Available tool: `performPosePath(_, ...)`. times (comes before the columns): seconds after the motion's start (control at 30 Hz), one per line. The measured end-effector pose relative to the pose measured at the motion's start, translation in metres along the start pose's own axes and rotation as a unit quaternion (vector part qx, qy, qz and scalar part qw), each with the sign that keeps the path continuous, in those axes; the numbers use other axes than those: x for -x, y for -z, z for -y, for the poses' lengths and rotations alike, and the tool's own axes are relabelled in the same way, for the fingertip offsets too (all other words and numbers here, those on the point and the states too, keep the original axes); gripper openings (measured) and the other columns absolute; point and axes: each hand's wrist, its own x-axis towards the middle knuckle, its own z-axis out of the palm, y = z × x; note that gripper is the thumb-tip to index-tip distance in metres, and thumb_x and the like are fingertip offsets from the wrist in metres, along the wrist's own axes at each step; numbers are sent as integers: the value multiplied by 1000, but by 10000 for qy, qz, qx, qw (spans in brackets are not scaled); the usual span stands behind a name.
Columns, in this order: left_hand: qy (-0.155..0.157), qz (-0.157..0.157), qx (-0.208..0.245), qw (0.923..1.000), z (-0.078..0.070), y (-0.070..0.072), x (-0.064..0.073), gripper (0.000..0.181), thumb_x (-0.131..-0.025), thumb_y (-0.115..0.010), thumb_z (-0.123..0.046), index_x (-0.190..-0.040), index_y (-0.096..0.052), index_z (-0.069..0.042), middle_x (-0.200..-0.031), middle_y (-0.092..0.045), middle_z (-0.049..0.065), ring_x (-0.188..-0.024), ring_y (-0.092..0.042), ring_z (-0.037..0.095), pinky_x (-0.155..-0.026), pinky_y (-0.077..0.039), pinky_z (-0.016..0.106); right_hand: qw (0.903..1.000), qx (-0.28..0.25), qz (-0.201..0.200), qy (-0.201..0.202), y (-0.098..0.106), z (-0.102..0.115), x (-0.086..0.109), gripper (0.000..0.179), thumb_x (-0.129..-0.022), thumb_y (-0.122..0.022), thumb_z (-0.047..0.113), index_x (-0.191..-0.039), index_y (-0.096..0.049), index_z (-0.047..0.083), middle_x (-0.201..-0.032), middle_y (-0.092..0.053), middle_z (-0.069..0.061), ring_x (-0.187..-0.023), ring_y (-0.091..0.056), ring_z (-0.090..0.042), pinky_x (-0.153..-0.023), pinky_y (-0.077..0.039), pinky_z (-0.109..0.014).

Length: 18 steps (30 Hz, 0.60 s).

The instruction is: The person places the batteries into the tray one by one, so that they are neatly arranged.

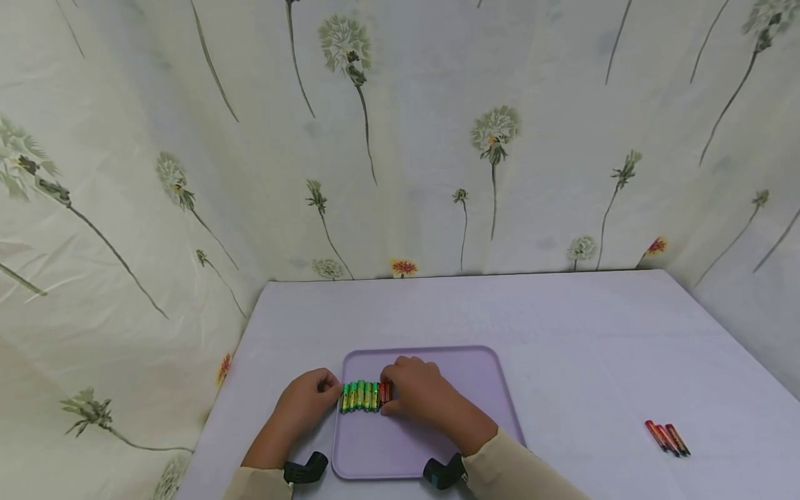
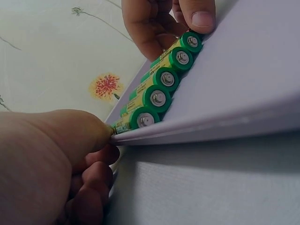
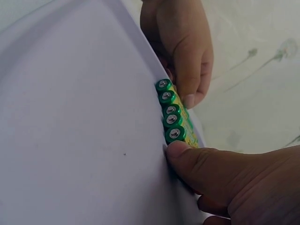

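Five green batteries (image 1: 360, 396) lay side by side on a purple tray (image 1: 450, 430), in a row that began against the tray's left rim. Red batteries (image 1: 389, 392) carried the row on at its right end. The right hand (image 1: 419, 392) had its thumb and fingers bent around these red ones, the thumb on the end nearer the person and the fingers at the far end, so that it pinched them; how many it had hold of was hard to tell, since the hand hid part of them.

The left hand (image 1: 306, 403) was at the opposite end of the row, its fingers curled and its thumb and forefinger close together at the leftmost green battery, just over the rim. Whether it gripped that battery or only touched it could not be told. In both wrist views the green batteries showed their metal nubs, each set in a green end, while their sides were yellow and green.

The tray sat on a pale table (image 1: 594, 375). Well apart from it, to the right, three more red batteries (image 1: 667, 439) lay slanted and close together on the table, their nearer ends dark. Light sleeves (image 1: 519, 472) covered the forearms, and a black device (image 1: 306, 469) was at each wrist. Behind the table hung a pale cloth (image 1: 425, 139) printed with dandelions and a few red-orange flowers.
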Motion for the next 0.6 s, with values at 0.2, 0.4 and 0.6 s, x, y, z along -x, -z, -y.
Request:
performPosePath(0.2,-30,19,-13,10000,1,-1,0,13,-98,-71,-30,-89,-67,-21,-82,-58,-5,-80,-53,14,-73,-41,35,9999,-115,-28,-73,0,-1,1,58,-79,-90,48,-126,-70,20,-111,-68,4,-102,-63,-18,-81,-49,-47)
performPosePath(0.4,-43,22,25,10000,1,-1,0,13,-98,-71,-30,-89,-67,-21,-82,-58,-5,-81,-53,14,-73,-41,35,9998,-181,-24,-91,2,-1,3,58,-79,-90,47,-127,-70,21,-114,-69,4,-106,-63,-19,-84,-47,-47)
performPosePath(0.6,-24,25,27,10000,1,0,0,13,-98,-71,-31,-89,-67,-21,-82,-59,-5,-81,-53,14,-73,-41,35,9995,-291,63,-80,3,-6,4,61,-79,-90,49,-129,-68,23,-113,-68,6,-109,-62,-19,-86,-46,-50)
